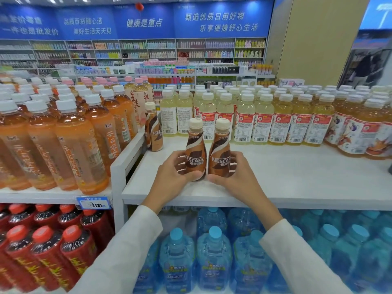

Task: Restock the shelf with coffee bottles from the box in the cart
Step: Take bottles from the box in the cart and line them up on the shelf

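Two brown Nescafe coffee bottles with cream caps stand upright side by side near the front of the white shelf [297, 179]. My left hand [169, 177] grips the left coffee bottle [195, 145] around its lower body. My right hand [237, 177] grips the right coffee bottle [220, 145] the same way. A third coffee bottle [153, 128] stands alone at the shelf's back left corner. The box and the cart are out of view.
Rows of pale yellow drink bottles [246, 119] fill the back of the shelf. Orange tea bottles [80, 141] crowd the shelf to the left behind a white divider [118, 166]. Blue water jugs [214, 259] and red bottles [42, 247] sit below.
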Tool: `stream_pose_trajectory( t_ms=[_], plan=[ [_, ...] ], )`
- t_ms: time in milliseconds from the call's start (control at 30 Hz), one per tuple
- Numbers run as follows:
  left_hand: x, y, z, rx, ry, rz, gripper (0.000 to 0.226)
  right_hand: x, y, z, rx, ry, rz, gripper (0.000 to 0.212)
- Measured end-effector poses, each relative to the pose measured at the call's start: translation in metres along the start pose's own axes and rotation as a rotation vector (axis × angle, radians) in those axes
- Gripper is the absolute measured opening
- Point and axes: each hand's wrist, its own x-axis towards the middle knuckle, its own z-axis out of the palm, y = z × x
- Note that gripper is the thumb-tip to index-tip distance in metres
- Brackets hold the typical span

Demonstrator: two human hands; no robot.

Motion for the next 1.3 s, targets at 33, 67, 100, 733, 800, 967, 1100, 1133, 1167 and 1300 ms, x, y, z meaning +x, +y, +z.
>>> stream_pose_trajectory(
  t_ms=[33, 67, 100, 733, 800, 967, 1100, 1133, 1167, 1300],
  plan=[
    [-0.001, 0.000, 0.001, 0.005, 0.005, 0.005, 0.066, -0.001, -0.001, -0.002, 0.031, 0.001, -0.002, 0.083],
    [-0.002, 0.000, 0.002, 0.010, 0.013, 0.006, 0.066, -0.003, -0.003, -0.003, 0.060, 0.005, -0.005, 0.079],
    [-0.003, 0.000, 0.002, 0.016, 0.025, 0.004, 0.068, -0.004, -0.004, -0.004, 0.078, 0.011, -0.010, 0.074],
    [0.045, -0.006, 0.002, 0.025, 0.132, -0.048, 0.062, 0.055, -0.009, 0.034, 0.012, 0.034, 0.014, 0.067],
    [0.058, -0.009, 0.001, 0.017, 0.144, -0.047, 0.061, 0.071, -0.008, 0.041, 0.022, 0.016, 0.020, 0.065],
    [0.087, -0.016, 0.000, -0.032, 0.188, -0.054, 0.056, 0.102, -0.006, 0.056, 0.042, 0.009, -0.013, 0.063],
    [0.101, -0.022, 0.005, -0.011, 0.251, -0.082, 0.049, 0.118, -0.003, 0.063, 0.048, 0.018, -0.013, 0.064],
    [0.103, -0.025, 0.006, -0.011, 0.265, -0.089, 0.048, 0.121, -0.002, 0.065, 0.043, 0.022, -0.008, 0.063],
    [0.106, -0.027, 0.006, -0.012, 0.275, -0.091, 0.047, 0.123, -0.001, 0.066, 0.042, 0.026, -0.001, 0.063],
    [0.110, -0.030, 0.007, -0.018, 0.283, -0.097, 0.052, 0.128, 0.006, 0.070, 0.035, 0.043, -0.012, 0.064]
  ],
)
